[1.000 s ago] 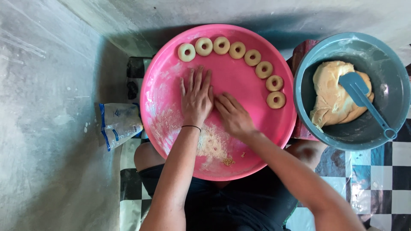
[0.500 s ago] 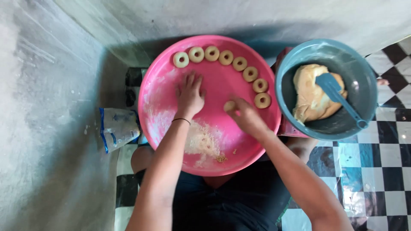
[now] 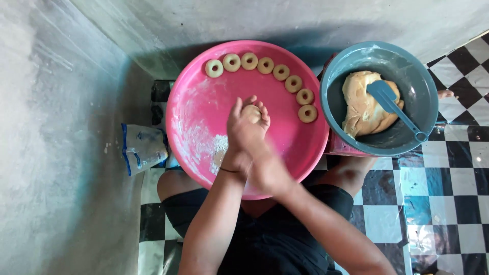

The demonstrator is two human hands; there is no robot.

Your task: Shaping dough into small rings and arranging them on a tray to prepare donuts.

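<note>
The fingers (image 3: 243,108) of the left hand (image 3: 242,130) curl up around a small dough ball (image 3: 251,113), cupping it from below and from the side, while the right hand (image 3: 267,168) lies under and behind the left one; it is blurred and mostly hidden, so I cannot tell how its fingers stand or whether they touch the ball. The ball is round and has no hole in it, and it is held just above the middle of the pink tray (image 3: 188,102), which rests across the person's lap. Along the far rim of the tray a curved row of eight dough rings (image 3: 265,64) lies finished, each with a hole through the centre, set close beside one another from the upper left round to the right side. Judging from this, a first row is shaped and laid down and the piece in hand is only part-formed, for it is not yet a ring. Most of the tray floor is bare, with a patch of loose flour (image 3: 218,150) near the left wrist. To the right, touching the tray's edge, a blue-grey bowl (image 3: 336,81) holds a large lump of dough (image 3: 362,104) with a blue spatula (image 3: 389,102) resting in it, so a good deal of dough looks left to shape. A small flour bag (image 3: 140,147) lies on the floor to the left of the tray.
</note>
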